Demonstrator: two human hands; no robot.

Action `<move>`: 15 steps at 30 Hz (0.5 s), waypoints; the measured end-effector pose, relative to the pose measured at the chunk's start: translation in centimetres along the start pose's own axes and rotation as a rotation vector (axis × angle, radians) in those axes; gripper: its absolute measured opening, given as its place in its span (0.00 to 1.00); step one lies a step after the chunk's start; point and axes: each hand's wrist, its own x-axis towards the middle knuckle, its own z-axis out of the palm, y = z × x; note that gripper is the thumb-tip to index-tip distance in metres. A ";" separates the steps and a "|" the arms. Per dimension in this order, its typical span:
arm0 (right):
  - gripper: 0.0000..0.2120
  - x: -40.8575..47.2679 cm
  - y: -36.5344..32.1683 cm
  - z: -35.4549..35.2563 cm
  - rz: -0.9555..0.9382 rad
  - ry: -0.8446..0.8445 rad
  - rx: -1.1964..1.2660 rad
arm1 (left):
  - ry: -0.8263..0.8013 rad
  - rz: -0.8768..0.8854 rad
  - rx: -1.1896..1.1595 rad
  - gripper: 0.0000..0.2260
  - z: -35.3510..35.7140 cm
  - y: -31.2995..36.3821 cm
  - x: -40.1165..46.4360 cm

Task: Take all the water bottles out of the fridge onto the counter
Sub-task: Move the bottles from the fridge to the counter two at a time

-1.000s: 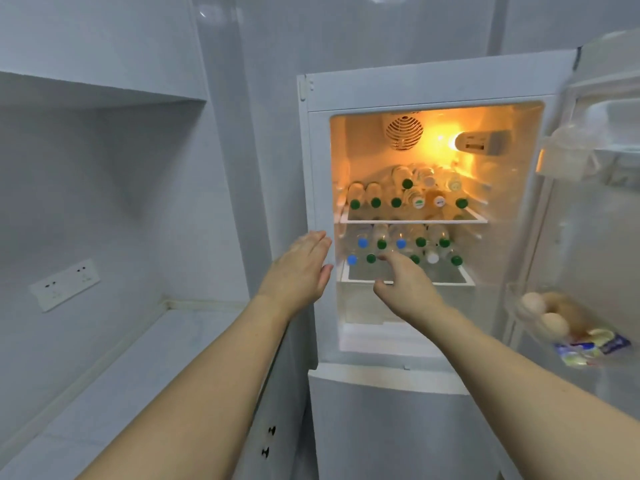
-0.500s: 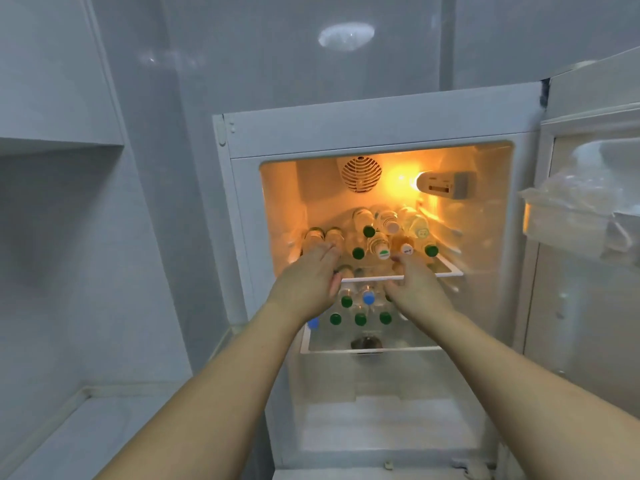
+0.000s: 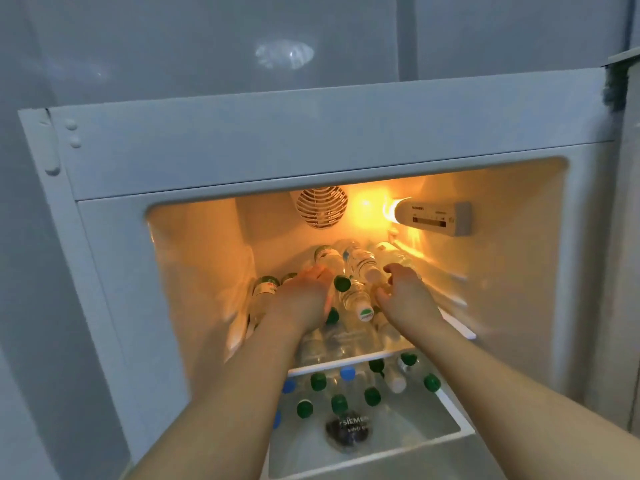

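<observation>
While the water bottles [image 3: 353, 296] are lying stacked on the fridge's [image 3: 311, 133] upper shelf [image 3: 457, 327], caps facing near for easy reach, both hands are working into the pile. The left hand [image 3: 304, 296] is resting flat over bottles at the left, its grip open; the right hand [image 3: 405, 296] is curling around a white-capped bottle [image 3: 363, 268]. "SIEMENS" is showing on the control panel [image 3: 433, 218]. More bottles are filling the lower shelf [image 3: 450, 414].

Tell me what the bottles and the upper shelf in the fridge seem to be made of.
The bottles look like clear thin plastic: you see through them, and they carry coloured screw caps. The upper shelf looks like glass with a white plastic front edge: bottles below show through it. Glass or clear plastic, I cannot be sure.
</observation>
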 end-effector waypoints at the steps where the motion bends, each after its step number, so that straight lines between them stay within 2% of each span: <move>1: 0.20 0.9 0.2 0.6 0.008 -0.007 -0.017 | -0.008 0.011 -0.009 0.25 0.8 -0.4 1.2; 7: 0.18 5.2 1.2 3.7 -0.028 -0.066 -0.181 | -0.023 0.085 -0.018 0.29 3.9 -1.4 5.8; 15: 0.26 7.6 1.2 6.0 0.074 0.033 -0.201 | 0.049 0.105 -0.041 0.26 6.5 -2.4 7.5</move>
